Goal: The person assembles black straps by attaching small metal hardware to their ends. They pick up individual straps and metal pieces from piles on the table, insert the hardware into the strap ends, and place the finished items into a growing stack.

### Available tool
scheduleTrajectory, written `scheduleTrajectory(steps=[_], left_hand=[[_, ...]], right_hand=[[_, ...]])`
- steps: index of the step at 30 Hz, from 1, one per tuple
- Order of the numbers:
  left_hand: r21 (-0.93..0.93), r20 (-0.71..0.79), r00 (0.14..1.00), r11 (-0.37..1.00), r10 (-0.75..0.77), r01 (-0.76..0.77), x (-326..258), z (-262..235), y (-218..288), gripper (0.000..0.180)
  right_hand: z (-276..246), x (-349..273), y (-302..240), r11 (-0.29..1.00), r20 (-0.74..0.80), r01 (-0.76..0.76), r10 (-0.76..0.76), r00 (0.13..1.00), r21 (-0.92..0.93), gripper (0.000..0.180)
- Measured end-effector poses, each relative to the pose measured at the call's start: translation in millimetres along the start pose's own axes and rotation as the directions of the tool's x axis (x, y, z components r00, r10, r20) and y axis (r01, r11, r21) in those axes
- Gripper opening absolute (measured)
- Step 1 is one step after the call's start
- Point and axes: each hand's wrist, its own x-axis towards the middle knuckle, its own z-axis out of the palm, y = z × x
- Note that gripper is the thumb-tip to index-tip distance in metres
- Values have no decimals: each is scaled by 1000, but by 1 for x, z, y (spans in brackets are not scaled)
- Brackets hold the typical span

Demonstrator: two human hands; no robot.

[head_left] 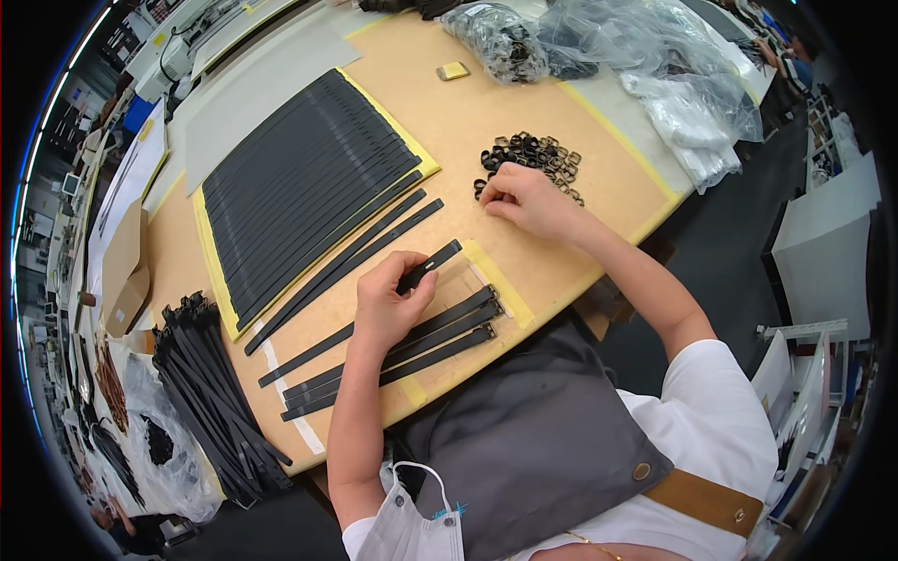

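My left hand (391,301) grips a long black strap (323,342) near its end, which points up to the right over the wooden table (440,112). My right hand (526,199) reaches into a pile of small black rectangular buckles (533,155), fingers pinched at the pile's near edge; what they pinch is hidden. Three straps with buckles fitted (440,338) lie side by side just below my left hand. Two loose straps (365,252) lie diagonally above it.
A wide sheet of several flat black straps (304,182) covers the table's left part. A heap of finished straps (210,397) lies at the lower left edge. Clear plastic bags (645,47) of parts sit at the far right. A small yellow block (453,71) rests farther back.
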Motion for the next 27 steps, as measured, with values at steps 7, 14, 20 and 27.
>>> scheduleTrajectory(steps=[7,14,20,27], left_hand=[[5,10,999,999,-38,38,0,-6,5,17],[14,35,999,999,30,-30,2,1,6,19],[35,55,998,999,25,-27,1,-1,9,19],[49,70,997,998,36,-40,3,-5,11,18]], right_hand=[[-72,-5,-9,964,163,-267,261,951,11,14],[-75,-36,12,980,387,-42,115,915,-192,24],[-75,-29,11,980,417,-112,173,892,-166,24],[-78,-24,23,992,417,-22,71,906,-121,11]])
